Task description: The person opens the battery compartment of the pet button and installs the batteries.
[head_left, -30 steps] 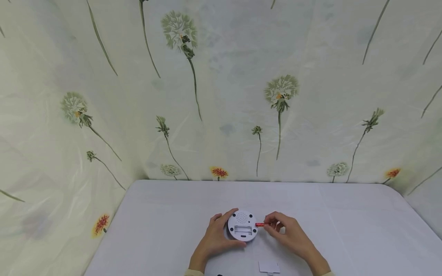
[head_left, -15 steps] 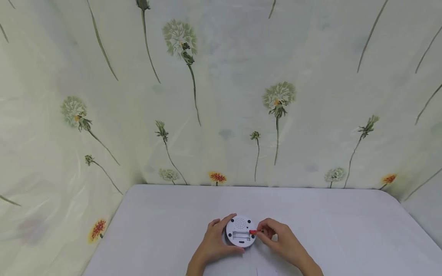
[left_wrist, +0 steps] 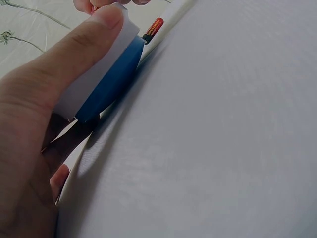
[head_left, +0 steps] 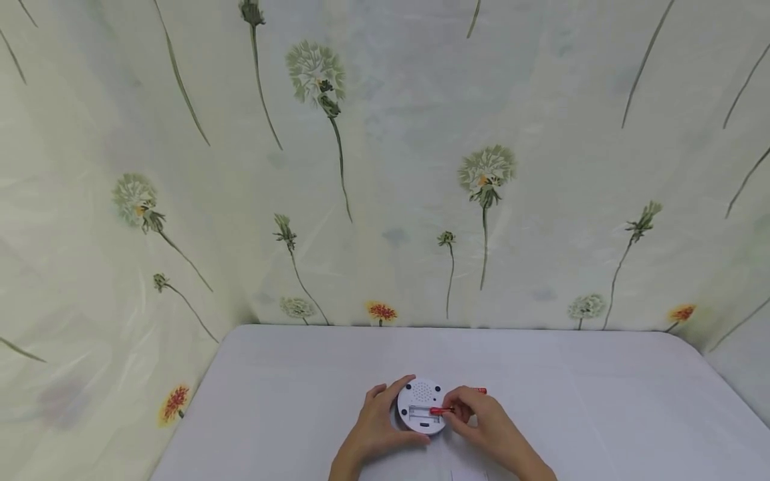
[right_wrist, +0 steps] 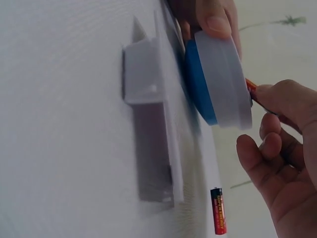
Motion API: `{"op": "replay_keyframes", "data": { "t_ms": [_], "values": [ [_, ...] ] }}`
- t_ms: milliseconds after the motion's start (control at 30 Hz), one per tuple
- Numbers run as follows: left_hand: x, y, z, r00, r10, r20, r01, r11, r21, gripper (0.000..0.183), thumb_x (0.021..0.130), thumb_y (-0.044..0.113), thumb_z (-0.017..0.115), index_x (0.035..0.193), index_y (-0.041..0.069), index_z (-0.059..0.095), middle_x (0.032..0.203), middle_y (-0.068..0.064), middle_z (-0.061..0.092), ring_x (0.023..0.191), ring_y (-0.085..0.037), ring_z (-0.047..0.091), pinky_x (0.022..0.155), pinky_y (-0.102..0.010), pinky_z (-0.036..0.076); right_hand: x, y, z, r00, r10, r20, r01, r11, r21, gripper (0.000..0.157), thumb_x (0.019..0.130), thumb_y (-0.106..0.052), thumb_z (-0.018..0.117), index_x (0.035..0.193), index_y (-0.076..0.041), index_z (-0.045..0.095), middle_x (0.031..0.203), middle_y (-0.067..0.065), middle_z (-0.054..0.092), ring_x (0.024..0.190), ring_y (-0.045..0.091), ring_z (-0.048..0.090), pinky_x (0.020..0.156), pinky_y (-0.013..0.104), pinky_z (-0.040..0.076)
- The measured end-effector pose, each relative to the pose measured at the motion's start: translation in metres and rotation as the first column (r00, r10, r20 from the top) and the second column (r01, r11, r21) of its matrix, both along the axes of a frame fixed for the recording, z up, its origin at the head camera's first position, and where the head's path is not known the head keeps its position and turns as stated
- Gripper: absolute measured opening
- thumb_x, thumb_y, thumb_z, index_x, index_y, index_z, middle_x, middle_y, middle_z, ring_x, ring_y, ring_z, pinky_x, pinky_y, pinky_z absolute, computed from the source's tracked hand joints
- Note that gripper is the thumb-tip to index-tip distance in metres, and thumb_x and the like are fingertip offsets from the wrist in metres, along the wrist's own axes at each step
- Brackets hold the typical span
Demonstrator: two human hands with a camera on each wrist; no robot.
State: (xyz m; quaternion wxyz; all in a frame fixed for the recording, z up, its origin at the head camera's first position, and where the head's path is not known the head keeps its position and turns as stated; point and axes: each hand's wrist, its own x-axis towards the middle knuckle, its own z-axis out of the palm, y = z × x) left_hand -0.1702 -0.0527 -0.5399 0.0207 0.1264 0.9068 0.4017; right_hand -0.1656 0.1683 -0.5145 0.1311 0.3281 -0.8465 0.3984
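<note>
Cover [head_left: 469, 476] comes first, nearest the person, now just a pale strip at the bottom edge of the head view where a second ago most of it showed; that looks like the head tilting and seems to mean nothing for the work. Next, the right hand [head_left: 486, 426] pinches a red battery [head_left: 437, 411] between thumb and fingertips, and here is the change that counts: half a second ago the battery's tip was at the right end of the compartment [head_left: 416, 412], and now it reaches further in over it. I take this as lining the cell up with its slot, though I cannot tell whether it is seated at all. The battery lies to the left of the right hand, sticking out from the fingertips. The left hand [head_left: 379, 425] grips the round device [head_left: 421, 394] from its left side, thumb along the near rim and a finger at the far one, with the perforated white face up. Beyond the right hand's knuckles a second battery [head_left: 480, 390] has come into sight, apart from the device; the hand may have been hiding it. Farther off is the bare far part of the table [head_left: 313, 364], then the flowered cloth [head_left: 391, 167] behind.
</note>
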Motion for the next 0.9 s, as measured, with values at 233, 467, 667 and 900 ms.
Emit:
{"op": "replay_keyframes", "data": {
  "t_ms": [233, 467, 667, 900],
  "values": [
    [-0.002, -0.001, -0.003, 1.0, -0.004, -0.014, 0.004, 1.0, 0.001, 0.093, 0.045, 0.069, 0.069, 0.127, 0.052, 0.03, 0.129, 0.02, 0.044, 0.121, -0.031, 0.032, 0.091, -0.054, 0.035, 0.003, -0.008, 0.002, 0.999, -0.027, -0.022, 0.027, 0.999, 0.018, 0.019, 0.076, -0.01, 0.068, 0.088, -0.019, 0.056, 0.073, -0.015, 0.05, 0.064, -0.004, 0.046, 0.054, 0.013, 0.042],
    [-0.002, -0.001, -0.002, 1.0, -0.001, 0.003, 0.001, 1.0, 0.007, 0.093, 0.045, 0.069, 0.07, 0.127, 0.052, 0.029, 0.13, 0.021, 0.043, 0.122, -0.03, 0.031, 0.092, -0.054, 0.035, 0.004, -0.013, 0.003, 0.996, -0.09, 0.015, 0.089, 0.995, 0.048, 0.02, 0.075, -0.012, 0.069, 0.085, -0.022, 0.055, 0.074, -0.017, 0.051, 0.065, -0.004, 0.046, 0.056, 0.014, 0.043],
    [-0.002, -0.001, -0.002, 1.0, 0.011, 0.004, -0.011, 1.0, 0.007, 0.093, 0.044, 0.071, 0.069, 0.126, 0.053, 0.029, 0.129, 0.02, 0.044, 0.123, -0.028, 0.031, 0.09, -0.054, 0.037, 0.004, -0.014, 0.003, 0.991, -0.131, -0.015, 0.131, 0.99, 0.057, 0.02, 0.074, -0.015, 0.07, 0.084, -0.024, 0.057, 0.074, -0.019, 0.05, 0.066, -0.004, 0.045, 0.056, 0.013, 0.041],
    [0.0, -0.001, -0.002, 1.0, 0.011, -0.001, -0.011, 1.0, 0.017, 0.093, 0.045, 0.071, 0.068, 0.127, 0.051, 0.03, 0.13, 0.018, 0.045, 0.122, -0.03, 0.032, 0.091, -0.054, 0.036, 0.006, -0.016, 0.004, 0.986, -0.162, -0.023, 0.164, 0.983, 0.08, 0.02, 0.073, -0.017, 0.072, 0.081, -0.027, 0.057, 0.074, -0.021, 0.048, 0.064, -0.005, 0.044, 0.055, 0.013, 0.041]
  ]
}}
